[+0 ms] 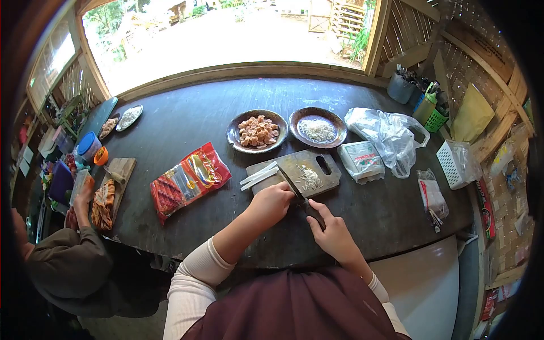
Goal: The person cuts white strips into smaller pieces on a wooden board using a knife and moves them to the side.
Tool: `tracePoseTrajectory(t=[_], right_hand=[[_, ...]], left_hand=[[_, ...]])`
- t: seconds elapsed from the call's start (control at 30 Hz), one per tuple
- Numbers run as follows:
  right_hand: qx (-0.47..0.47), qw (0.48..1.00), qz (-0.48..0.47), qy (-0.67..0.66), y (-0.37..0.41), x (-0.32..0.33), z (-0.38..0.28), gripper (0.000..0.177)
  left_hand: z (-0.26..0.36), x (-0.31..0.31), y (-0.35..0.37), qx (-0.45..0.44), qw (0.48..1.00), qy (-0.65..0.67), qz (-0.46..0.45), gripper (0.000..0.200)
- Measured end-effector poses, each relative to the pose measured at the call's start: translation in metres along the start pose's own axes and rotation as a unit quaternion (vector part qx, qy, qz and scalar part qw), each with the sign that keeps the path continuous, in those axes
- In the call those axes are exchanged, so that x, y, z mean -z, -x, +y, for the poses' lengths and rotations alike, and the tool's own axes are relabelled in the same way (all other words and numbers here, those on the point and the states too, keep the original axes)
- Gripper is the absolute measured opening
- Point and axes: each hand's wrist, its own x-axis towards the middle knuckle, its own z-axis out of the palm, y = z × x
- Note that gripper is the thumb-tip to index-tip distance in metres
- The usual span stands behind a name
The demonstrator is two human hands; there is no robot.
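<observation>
My right hand [333,233] is wrapped round the dark handle of a knife [293,184], whose blade points up and left across a wooden cutting board [331,182]. My left hand [272,203] rests at the board's near edge, beside the blade, its fingers curled in; what they hold is hidden. Just beyond this hand lie long white strips [259,175], reaching over the board's left edge. On the blade's right side is a small heap of finely cut white pieces [309,178], near the board's handle hole.
Behind the board stand a bowl of pinkish chunks [258,131] and a plate of white shreds [317,130]. A red food packet [191,180] lies left; a wrapped white package [361,161] and plastic bag [388,136] are right. Another person's hand [83,195] works at far left.
</observation>
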Motion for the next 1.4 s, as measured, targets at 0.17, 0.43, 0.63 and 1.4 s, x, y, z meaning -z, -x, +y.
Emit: tracePoseTrajectory(t=[0.17, 0.43, 0.63, 1.4], right_hand=[[0.028, 1.0, 0.002, 0.007, 0.001, 0.001, 0.003, 0.039], [0.043, 0.999, 0.007, 0.014, -0.015, -0.009, 0.013, 0.038], [0.024, 1.0, -0.014, 0.014, 0.0, 0.0, 0.008, 0.038], [-0.046, 0.998, -0.049, 0.009, -0.012, 0.0, 0.006, 0.04]], left_hand=[[-0.005, -0.005, 0.0, -0.009, 1.0, -0.009, 0.004, 0.021], [-0.005, -0.002, -0.002, -0.005, 1.0, -0.009, 0.013, 0.019], [0.001, -0.005, 0.0, 0.021, 0.999, -0.04, 0.017, 0.024], [-0.007, -0.004, 0.001, -0.005, 1.0, 0.013, 0.026, 0.027]])
